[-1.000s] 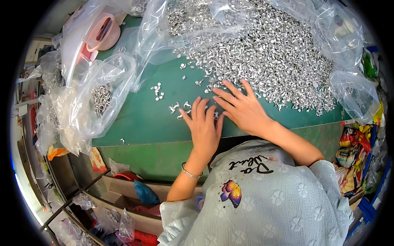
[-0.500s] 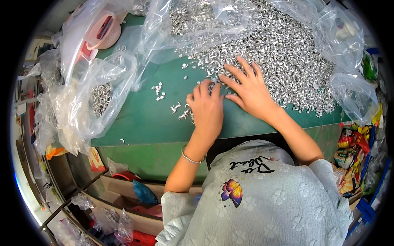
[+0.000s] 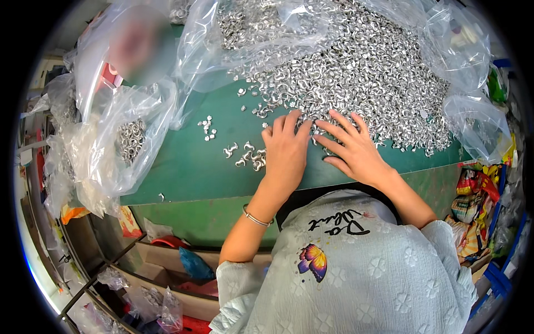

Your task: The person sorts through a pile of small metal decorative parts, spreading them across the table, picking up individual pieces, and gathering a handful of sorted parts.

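Observation:
A broad heap of small curved silver metal parts [image 3: 367,72] covers the far right of the green table. At its near edge is my left hand [image 3: 286,147], palm down, with bent fingers slightly apart over the parts. To its right, my right hand [image 3: 359,153] lies with fingers spread, their tips touching the heap's near edge. Neither hand visibly grips a part; what lies under the left fingertips is hidden. Just left of my left hand sits a little group of curved parts [image 3: 245,157]. Farther left is a cluster of small blocky silver pieces [image 3: 208,129].
The green tabletop [image 3: 183,158] ends near my forearms. Clear plastic bags [image 3: 217,67] lie over the heap's left side, and another bag [image 3: 111,161] with ring-like parts stands at left. A blurred patch covers the far left. Below are shelves with bags [image 3: 194,263].
My right hand has drawn back toward me from the heap. My left hand is slightly to the right, and more of the curved parts beside it show. The view has shifted a little.

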Available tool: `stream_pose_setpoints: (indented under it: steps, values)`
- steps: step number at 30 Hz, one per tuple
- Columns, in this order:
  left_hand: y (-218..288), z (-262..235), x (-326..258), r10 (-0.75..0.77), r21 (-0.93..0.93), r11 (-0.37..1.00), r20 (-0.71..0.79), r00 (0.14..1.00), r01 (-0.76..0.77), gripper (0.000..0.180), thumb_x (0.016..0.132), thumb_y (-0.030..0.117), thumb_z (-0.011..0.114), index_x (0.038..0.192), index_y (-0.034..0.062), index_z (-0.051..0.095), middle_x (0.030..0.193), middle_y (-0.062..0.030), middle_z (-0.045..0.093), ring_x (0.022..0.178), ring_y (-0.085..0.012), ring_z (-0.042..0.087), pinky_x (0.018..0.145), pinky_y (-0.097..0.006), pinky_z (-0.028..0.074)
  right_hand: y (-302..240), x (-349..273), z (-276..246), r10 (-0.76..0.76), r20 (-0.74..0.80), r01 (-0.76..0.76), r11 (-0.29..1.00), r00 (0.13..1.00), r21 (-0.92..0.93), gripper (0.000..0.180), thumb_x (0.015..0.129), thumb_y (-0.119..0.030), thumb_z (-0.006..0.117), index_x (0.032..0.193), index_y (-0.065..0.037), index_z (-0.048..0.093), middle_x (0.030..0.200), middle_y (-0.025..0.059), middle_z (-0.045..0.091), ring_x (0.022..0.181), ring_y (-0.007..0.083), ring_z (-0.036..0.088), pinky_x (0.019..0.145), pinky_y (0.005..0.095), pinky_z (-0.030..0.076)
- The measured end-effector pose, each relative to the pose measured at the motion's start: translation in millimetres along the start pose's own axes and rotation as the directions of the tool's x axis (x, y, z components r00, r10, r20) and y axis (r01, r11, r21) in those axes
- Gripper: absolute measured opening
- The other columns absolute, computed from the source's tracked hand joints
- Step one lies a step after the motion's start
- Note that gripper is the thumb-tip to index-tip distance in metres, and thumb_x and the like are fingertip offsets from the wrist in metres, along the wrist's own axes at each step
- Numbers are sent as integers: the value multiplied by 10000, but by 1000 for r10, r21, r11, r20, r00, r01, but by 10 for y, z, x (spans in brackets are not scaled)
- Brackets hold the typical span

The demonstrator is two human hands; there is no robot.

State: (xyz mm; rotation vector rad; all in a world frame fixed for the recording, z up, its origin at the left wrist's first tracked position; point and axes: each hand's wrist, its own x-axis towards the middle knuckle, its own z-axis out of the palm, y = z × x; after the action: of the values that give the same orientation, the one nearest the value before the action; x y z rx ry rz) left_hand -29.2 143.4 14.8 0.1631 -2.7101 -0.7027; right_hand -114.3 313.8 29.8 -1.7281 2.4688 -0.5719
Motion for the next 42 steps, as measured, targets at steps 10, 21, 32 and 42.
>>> stream_pose_setpoints:
  steps: [10,21,32,42]
  values:
    - [-7,18,-129,-280,-370,902,-105,954,224,292,797,30,683,1076,49,600,1086,-105,547,972,-273,547,840,-384,391,-15,72,76,173,-300,-170,985,938,35,261,773,-121,687,1031,-110,649,1179,71,533,1225,302,430,1038,513,249]
    - [-16,-36,-146,-166,24,985,-97,981,169,266,767,83,720,1012,53,622,990,-79,533,906,-246,504,782,-377,338,-211,90,173,139,-181,-132,990,974,52,139,792,-164,684,913,-98,678,1232,64,518,1260,295,395,1057,545,209]
    - [50,-330,-521,-194,99,975,-52,980,198,242,786,37,671,1025,62,644,1062,-74,559,948,-248,529,822,-375,350,-226,168,240,166,-236,-148,985,958,89,92,783,-141,683,854,-87,661,1216,68,525,1249,301,409,1042,548,210]
    - [157,12,-387,-157,-8,988,-107,982,157,254,758,108,730,979,74,609,1013,-68,539,961,-262,504,821,-400,324,-107,48,193,150,-220,-146,989,964,35,173,785,-119,678,958,-118,663,1223,59,534,1262,305,411,1048,543,211]
